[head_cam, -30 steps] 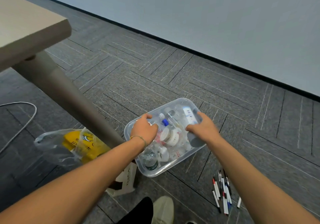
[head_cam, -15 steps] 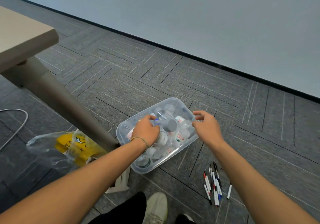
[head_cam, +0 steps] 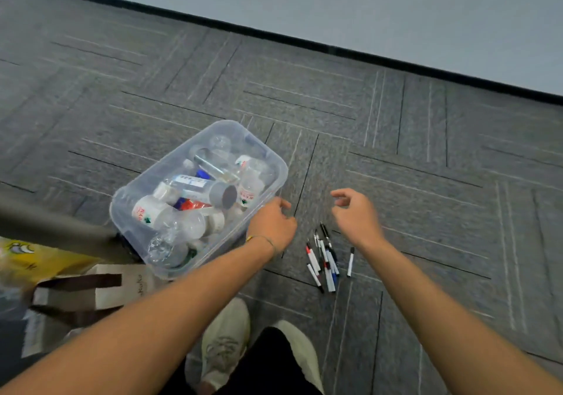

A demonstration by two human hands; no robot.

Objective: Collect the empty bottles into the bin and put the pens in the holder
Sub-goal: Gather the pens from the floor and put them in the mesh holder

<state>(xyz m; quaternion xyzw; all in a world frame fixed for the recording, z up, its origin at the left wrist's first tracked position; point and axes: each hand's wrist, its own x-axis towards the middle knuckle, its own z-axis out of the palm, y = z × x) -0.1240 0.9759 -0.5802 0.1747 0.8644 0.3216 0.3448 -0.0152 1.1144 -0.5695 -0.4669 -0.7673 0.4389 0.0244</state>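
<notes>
Item: clear bin (head_cam: 275,167), on the carpet at your left, heaped with empty bottles (head_cam: 195,199); light, thin-walled, they crush easily.
Item: your left hand (head_cam: 272,227), loosely curled beside the bin's near corner, holding nothing.
Item: pens (head_cam: 324,259), a loose cluster on the carpet; slim, stiff, prone to roll, so pinch them mid-barrel.
Item: your right hand (head_cam: 356,216), half open, empty, above them.

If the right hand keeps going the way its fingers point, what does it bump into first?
The right hand is open, fingers curled toward the left hand near the bin rim. Going straight, it would probably meet that hand first, though depth is unclear. The pens lie below it.
</notes>
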